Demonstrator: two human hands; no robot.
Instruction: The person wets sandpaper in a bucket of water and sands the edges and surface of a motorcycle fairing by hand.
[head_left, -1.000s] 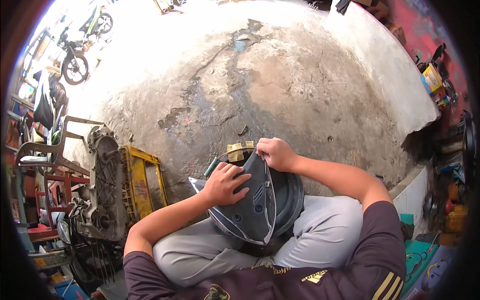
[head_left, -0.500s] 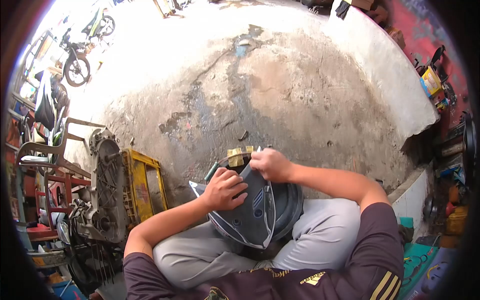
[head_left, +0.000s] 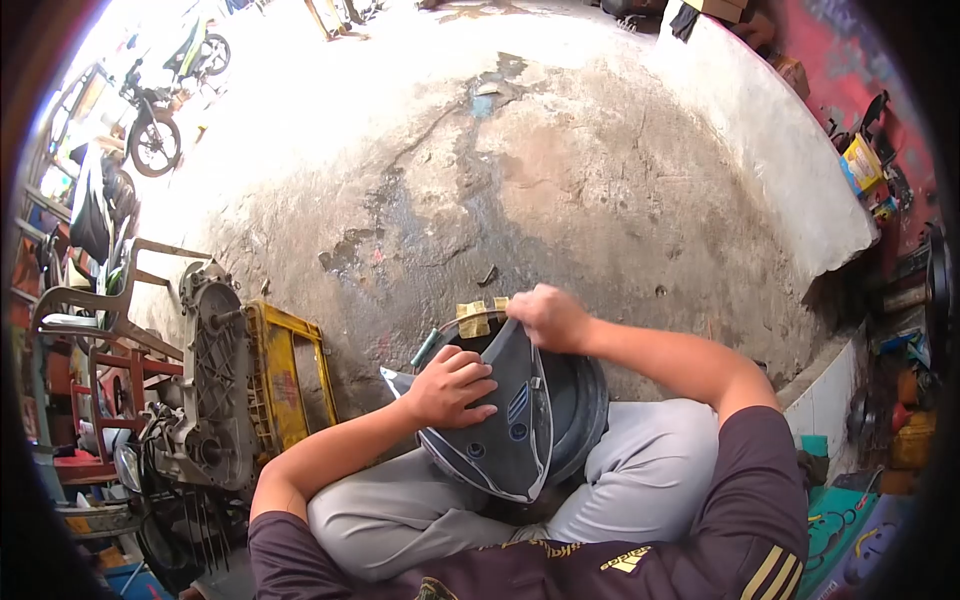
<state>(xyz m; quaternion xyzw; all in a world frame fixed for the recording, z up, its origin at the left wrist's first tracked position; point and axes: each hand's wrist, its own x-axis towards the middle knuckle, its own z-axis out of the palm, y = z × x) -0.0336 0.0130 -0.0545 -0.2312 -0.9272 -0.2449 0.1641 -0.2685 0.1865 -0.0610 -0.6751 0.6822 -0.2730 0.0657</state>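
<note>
Across my lap lies what looks like a motorcycle seat (head_left: pixel 585 420), its black rounded side showing on the right. Over it is a dark grey cover (head_left: pixel 500 452) with white-edged seams and small blue markings. My left hand (head_left: pixel 452 388) rests on the cover's left part, fingers bent against it and thumb apart. At the cover's upper corner, my right hand (head_left: pixel 550 318) is closed in a pinch on the edge. Yellowish patches (head_left: pixel 473 320) and a green tube-like piece (head_left: pixel 425 347) show along the far rim. The underside is hidden.
A yellow crate (head_left: pixel 290 370) and a metal engine casing (head_left: pixel 215 385) stand close on my left, near a chair (head_left: pixel 120 290). Motorcycles (head_left: pixel 155 140) are farther back left. A white ledge (head_left: pixel 760 130) runs along the right. Rough concrete floor (head_left: pixel 600 200) lies ahead.
My right hand has risen slightly, drawing the cover's upper corner up and away from me. My left hand stays on the cover, shifted only a little.
</note>
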